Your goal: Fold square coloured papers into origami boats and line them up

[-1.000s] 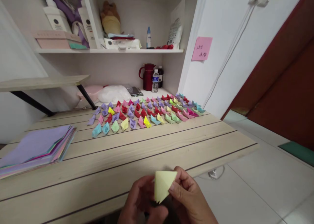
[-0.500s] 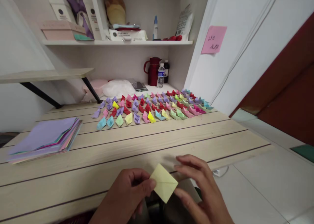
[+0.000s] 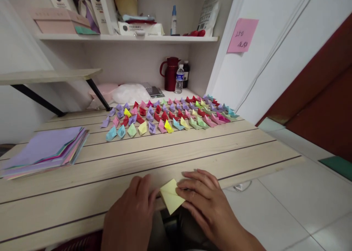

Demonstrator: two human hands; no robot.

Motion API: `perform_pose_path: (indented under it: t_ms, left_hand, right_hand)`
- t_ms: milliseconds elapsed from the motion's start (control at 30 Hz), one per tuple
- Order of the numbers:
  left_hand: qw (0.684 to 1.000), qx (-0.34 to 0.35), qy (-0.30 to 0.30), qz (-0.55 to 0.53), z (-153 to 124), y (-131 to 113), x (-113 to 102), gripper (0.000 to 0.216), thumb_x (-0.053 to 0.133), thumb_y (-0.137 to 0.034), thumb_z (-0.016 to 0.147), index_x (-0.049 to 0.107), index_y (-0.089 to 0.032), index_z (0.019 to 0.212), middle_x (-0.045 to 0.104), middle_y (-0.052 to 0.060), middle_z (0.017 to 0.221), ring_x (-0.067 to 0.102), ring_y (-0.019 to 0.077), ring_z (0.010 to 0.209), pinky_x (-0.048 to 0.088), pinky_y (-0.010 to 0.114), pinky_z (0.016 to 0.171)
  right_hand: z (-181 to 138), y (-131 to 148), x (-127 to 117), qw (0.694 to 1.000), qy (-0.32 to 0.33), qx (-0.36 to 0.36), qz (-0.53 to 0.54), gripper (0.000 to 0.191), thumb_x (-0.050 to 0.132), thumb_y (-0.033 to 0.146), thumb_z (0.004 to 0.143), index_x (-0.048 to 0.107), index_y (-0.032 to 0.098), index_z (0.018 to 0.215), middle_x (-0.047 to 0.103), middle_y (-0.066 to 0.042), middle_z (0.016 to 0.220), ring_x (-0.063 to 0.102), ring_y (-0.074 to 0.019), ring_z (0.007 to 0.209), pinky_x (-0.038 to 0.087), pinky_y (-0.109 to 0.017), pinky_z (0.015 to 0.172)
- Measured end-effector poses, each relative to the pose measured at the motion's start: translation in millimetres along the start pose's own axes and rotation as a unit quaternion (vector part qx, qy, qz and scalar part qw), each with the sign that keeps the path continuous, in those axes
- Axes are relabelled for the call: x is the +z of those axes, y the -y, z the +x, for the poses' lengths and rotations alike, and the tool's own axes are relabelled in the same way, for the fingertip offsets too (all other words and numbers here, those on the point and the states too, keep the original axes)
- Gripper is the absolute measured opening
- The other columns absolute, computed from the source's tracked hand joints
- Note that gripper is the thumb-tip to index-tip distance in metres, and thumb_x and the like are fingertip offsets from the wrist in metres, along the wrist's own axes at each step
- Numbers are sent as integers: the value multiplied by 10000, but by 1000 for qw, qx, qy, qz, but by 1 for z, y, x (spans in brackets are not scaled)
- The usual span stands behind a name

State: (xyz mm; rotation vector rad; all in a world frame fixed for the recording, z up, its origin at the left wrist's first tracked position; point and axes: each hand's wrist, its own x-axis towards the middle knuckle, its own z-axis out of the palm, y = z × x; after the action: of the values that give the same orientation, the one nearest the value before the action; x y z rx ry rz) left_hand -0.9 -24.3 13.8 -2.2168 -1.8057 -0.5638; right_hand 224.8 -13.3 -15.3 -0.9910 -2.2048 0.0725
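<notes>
A small square of pale yellow paper [image 3: 171, 196], folded in layers with a crease across it, is held corner-up at the table's near edge. My right hand [image 3: 205, 199] grips its right side, fingers over the face and thumb below. On the opposite side, my left hand [image 3: 132, 210] has its thumb tip at the paper's left corner, with the other fingers curled above; part of that grip is hidden. Beyond the hands, several rows of small folded paper boats [image 3: 143, 128] in many colours stand on the wooden table [image 3: 123, 153].
A stack of coloured paper sheets [image 3: 46, 148] lies at the left. Behind the boats stand a red jug [image 3: 171, 74], a water bottle [image 3: 179, 79] and a dark bottle [image 3: 186, 75]. A low raised shelf [image 3: 49, 76] is at the back left. Tiled floor [image 3: 280, 203] shows right.
My right hand has closed onto the yellow paper from the right, where its fingers were spread before. The paper has shifted slightly left, and my left hand's grip has changed. The view has tilted slightly down.
</notes>
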Motion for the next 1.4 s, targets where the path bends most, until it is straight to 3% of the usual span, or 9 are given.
perform_pose_path:
  t_ms: [100,200,333,467,567,767,1033,1233,1400]
  left_hand:
    - [986,132,-97,-18,-8,10,7,460,503,-202,974,555,-361,1403,636,83,1365,680,217,1120,525,336,884]
    - [973,203,-105,-16,-12,18,15,478,548,-172,949,601,-406,1362,613,19,1444,523,252,1354,377,412,1104]
    - [964,251,-82,-7,-15,25,26,408,579,-218,955,630,-366,1332,709,-49,1330,613,173,1216,413,331,1030]
    - [968,231,-98,-4,-20,21,30,346,575,-286,969,654,-310,1305,724,-28,1311,625,179,1201,419,339,1023]
    - [966,233,-109,1,-20,14,27,357,566,-309,971,650,-258,1315,713,4,1331,605,193,1222,411,354,1023]
    - [971,179,-137,-82,-9,3,12,250,495,-243,999,728,-263,1084,786,-23,1118,665,151,1040,466,323,874]
    - [978,159,-63,-119,-15,7,17,296,649,-331,929,689,-315,1222,750,-11,1214,654,197,1101,488,378,883]
    - [977,114,-94,-152,-14,1,15,262,561,-175,942,730,-307,1093,773,-21,1098,673,180,1013,486,376,844]
    - [977,94,-91,-169,-14,-3,16,259,559,-162,933,732,-304,1063,774,-23,1076,681,193,996,488,394,838]
  right_hand:
    - [1,1,-1,1000,-6,-2,3,332,567,149,982,655,275,1276,760,-53,1136,644,-269,1201,471,-521,1069]
    - [2,0,-1,1000,-2,-12,9,339,553,152,996,640,275,1300,755,-52,1158,656,-254,1173,468,-511,1071]
    - [-2,-2,-1,1000,-6,-15,10,361,569,170,1000,599,242,1353,711,-79,1253,642,-253,1194,477,-489,1068]
    - [-7,-3,1,998,-50,-15,19,334,580,168,992,621,251,1312,718,-77,1212,637,-269,1199,489,-489,1044]
    - [-6,-1,2,1000,-19,-13,12,268,605,210,996,658,275,1251,738,-51,1143,645,-268,1154,479,-488,1022]
    - [8,10,6,997,-42,51,44,176,537,242,1048,703,279,1091,734,-32,1001,660,-227,948,451,-413,829]
    - [13,9,0,999,5,28,27,275,539,470,1036,711,289,1150,723,-60,1088,629,-259,999,445,-417,826]
    - [14,9,3,997,-21,54,43,221,521,353,1057,726,300,1117,722,-32,1014,632,-234,941,436,-400,800]
    - [13,9,2,996,16,69,56,198,612,249,1009,700,312,1175,702,-23,1086,606,-244,996,405,-416,849]
